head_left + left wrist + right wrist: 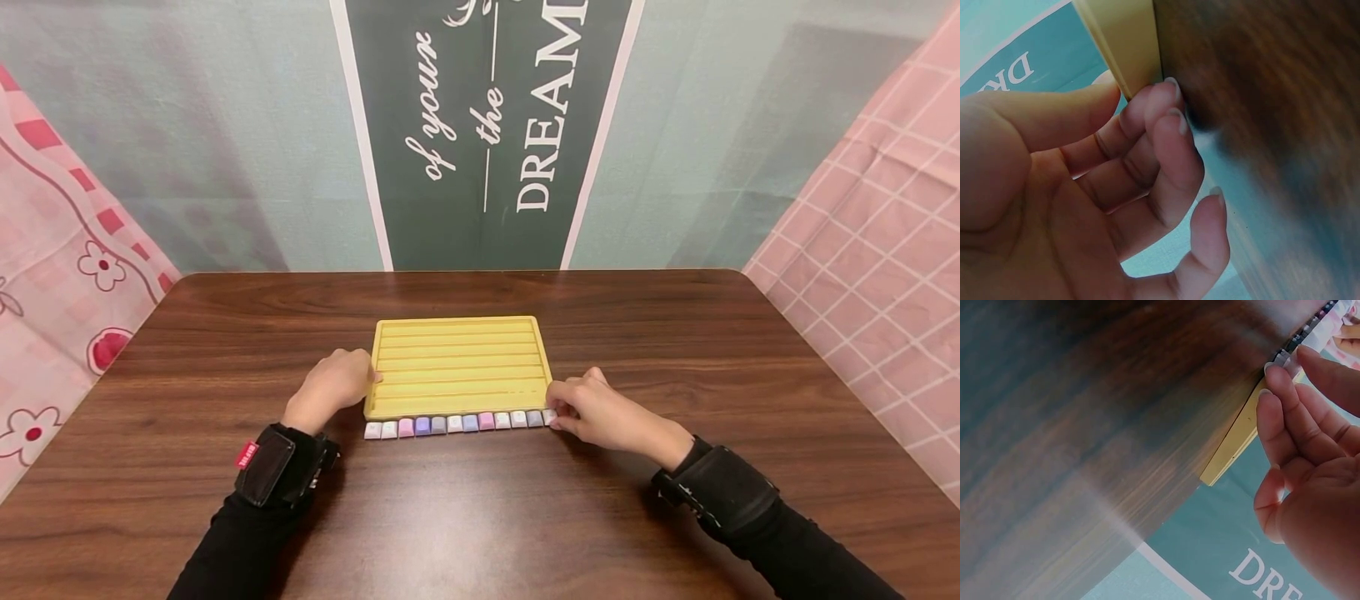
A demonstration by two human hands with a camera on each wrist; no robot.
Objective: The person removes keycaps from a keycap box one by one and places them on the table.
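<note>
A shallow yellow tray (459, 353) with raised ridges running across it lies flat on the table, its grooves bare. Along its near edge runs a straight row of small keycaps (470, 423) in white, pink, purple and grey. My left hand (333, 385) grips the tray's left side, thumb over the rim and curled fingertips against the outer wall in the left wrist view. At the row's right end, my right hand (606, 412) pinches the last pale keycap (1282, 359) between thumb and fingers, beside the tray's near right corner. The fingers partly hide that keycap.
The dark wood table (465, 517) extends on all sides of the tray. A green curtain with white lettering (491, 117) hangs behind its far edge. Pink cloths hang at the left (67, 275) and right (877, 250). Both wrists wear black straps.
</note>
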